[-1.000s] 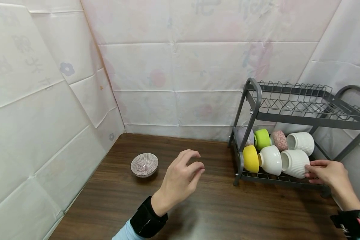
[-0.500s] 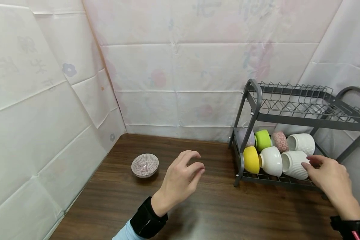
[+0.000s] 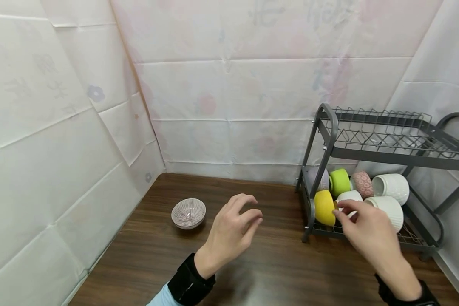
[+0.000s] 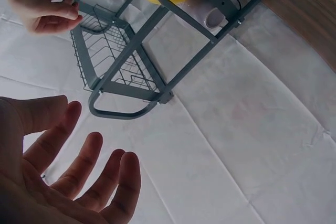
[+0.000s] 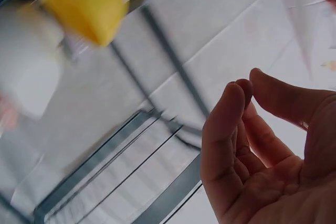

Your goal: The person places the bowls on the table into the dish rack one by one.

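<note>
Above the wooden table my left hand (image 3: 229,231) hovers with relaxed, spread fingers and holds nothing. To its left a small bowl with fine radiating lines (image 3: 188,213) stands upright on the table. My right hand (image 3: 371,231) is in front of the dish rack's lower shelf, fingers loosely bent and thumb near the fingertips; in the right wrist view the hand (image 5: 262,166) has nothing in it. Behind it are a yellow bowl (image 3: 324,207), a partly hidden white bowl (image 3: 349,195) and a ribbed white cup (image 3: 390,208), all lying on their sides.
The dark two-tier dish rack (image 3: 390,157) stands at the right, its wire upper tier above the dishes. In the lower tier's back row lie a green cup (image 3: 339,181), a pink patterned cup (image 3: 362,185), a white textured cup (image 3: 392,187) and a pale purple one (image 3: 323,180).
My right hand has left the ribbed white cup and moved left along the rack's front toward the yellow bowl. The left hand keeps its pose. The view has shifted slightly.
</note>
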`<state>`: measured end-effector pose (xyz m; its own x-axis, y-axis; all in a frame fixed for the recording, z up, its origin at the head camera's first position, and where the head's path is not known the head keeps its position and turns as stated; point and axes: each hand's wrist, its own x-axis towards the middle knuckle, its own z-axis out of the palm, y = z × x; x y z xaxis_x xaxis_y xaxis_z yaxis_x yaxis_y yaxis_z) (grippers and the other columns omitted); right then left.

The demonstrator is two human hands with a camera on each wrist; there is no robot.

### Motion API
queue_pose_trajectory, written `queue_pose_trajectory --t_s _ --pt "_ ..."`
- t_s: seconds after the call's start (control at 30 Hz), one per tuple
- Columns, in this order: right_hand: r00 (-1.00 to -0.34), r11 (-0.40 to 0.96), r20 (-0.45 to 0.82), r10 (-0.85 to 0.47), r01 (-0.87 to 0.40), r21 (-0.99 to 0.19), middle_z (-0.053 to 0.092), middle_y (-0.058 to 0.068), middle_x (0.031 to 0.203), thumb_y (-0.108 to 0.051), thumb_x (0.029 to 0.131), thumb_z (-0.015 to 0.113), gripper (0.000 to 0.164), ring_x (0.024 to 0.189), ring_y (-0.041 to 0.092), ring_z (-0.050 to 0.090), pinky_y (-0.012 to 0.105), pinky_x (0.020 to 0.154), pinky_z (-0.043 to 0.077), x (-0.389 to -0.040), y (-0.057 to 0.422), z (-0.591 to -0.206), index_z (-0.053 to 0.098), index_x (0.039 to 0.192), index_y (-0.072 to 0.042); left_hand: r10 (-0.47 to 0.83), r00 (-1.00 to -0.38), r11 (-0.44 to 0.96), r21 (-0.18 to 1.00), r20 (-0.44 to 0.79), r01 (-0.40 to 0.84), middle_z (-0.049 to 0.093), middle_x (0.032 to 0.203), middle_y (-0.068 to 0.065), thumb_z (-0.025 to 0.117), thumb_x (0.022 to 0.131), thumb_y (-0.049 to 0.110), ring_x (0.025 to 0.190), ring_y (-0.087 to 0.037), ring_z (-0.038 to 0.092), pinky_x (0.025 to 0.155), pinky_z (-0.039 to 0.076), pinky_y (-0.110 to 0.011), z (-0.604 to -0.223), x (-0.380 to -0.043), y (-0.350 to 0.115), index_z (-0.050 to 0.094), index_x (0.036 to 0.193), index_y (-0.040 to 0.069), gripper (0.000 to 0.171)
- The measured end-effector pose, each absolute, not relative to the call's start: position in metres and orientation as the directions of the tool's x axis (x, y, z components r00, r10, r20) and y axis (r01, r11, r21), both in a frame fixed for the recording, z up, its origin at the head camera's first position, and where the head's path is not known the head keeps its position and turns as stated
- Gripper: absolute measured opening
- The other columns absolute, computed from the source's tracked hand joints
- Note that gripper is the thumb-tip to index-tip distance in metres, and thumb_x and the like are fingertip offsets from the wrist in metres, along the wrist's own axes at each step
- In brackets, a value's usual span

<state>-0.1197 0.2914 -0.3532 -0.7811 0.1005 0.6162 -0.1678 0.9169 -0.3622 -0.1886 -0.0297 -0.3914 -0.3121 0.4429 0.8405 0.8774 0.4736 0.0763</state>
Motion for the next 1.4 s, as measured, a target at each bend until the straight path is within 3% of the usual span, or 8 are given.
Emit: queue_pose_trajectory --t_s 0.2,0.33,0.5,0.73,1.23,1.4 --pt "-0.743 0.889 0.669 0.029 -0.287 -0.357 0.067 -0.01 0.076 -0.006 0.079 0.088 0.018 0.063 0.006 0.056 0.03 0.055 0.046 -0.117 0.259 -0.365 0.079 0.092 -0.015 0.44 -0.326 0.478 0.089 0.837 0.874 0.064 0.118 -0.003 0.08 0.09 0.011 0.115 -0.023 0.062 0.099 0.052 -0.036 -0.396 -0.185 -0.029 0.075 0.092 0.016 0.008" --pt "-0.738 0.862 0.673 0.038 -0.316 -0.395 0.068 -0.01 0.077 -0.006 0.08 0.089 0.018 0.064 0.005 0.059 0.028 0.057 0.048 -0.117 0.247 -0.367 0.079 0.092 -0.016 0.442 -0.341 0.477 0.105 0.83 0.873 0.063 0.119 -0.004 0.079 0.091 0.011 0.116 -0.023 0.06 0.099 0.051 -0.035 -0.397 -0.183 -0.028 0.074 0.093 0.016 0.007" --pt "-0.752 0.84 0.657 0.049 -0.324 -0.434 0.068 -0.011 0.077 -0.005 0.081 0.09 0.019 0.062 0.002 0.06 0.022 0.055 0.046 -0.115 0.24 -0.373 0.078 0.091 -0.017 0.445 -0.354 0.472 0.12 0.823 0.873 0.062 0.119 -0.003 0.078 0.092 0.011 0.116 -0.022 0.06 0.098 0.051 -0.034 -0.399 -0.182 -0.026 0.074 0.094 0.016 0.006" --pt "-0.779 0.834 0.625 0.061 -0.304 -0.46 0.067 -0.011 0.077 -0.006 0.082 0.089 0.018 0.061 0.003 0.057 0.026 0.054 0.045 -0.115 0.242 -0.379 0.077 0.091 -0.016 0.448 -0.349 0.464 0.119 0.823 0.878 0.063 0.119 -0.002 0.077 0.094 0.012 0.116 -0.022 0.06 0.098 0.051 -0.035 -0.403 -0.18 -0.024 0.075 0.096 0.016 0.005" --pt "-0.778 0.808 0.628 0.032 -0.35 -0.474 0.07 -0.012 0.079 -0.007 0.081 0.091 0.019 0.064 0.003 0.06 0.017 0.059 0.043 -0.121 0.244 -0.38 0.078 0.092 -0.016 0.452 -0.367 0.508 0.103 0.813 0.855 0.064 0.117 -0.002 0.08 0.092 0.014 0.111 -0.02 0.062 0.079 0.051 -0.036 -0.397 -0.182 -0.028 0.076 0.101 0.017 0.01" --pt "-0.785 0.792 0.619 0.037 -0.355 -0.498 0.07 -0.011 0.081 -0.007 0.083 0.09 0.017 0.067 0.005 0.062 0.016 0.061 0.043 -0.125 0.24 -0.378 0.079 0.093 -0.015 0.45 -0.428 0.575 0.113 0.784 0.81 0.065 0.118 -0.003 0.08 0.093 0.018 0.108 -0.022 0.063 0.078 0.051 -0.038 -0.394 -0.192 -0.05 0.077 0.11 0.015 0.018"
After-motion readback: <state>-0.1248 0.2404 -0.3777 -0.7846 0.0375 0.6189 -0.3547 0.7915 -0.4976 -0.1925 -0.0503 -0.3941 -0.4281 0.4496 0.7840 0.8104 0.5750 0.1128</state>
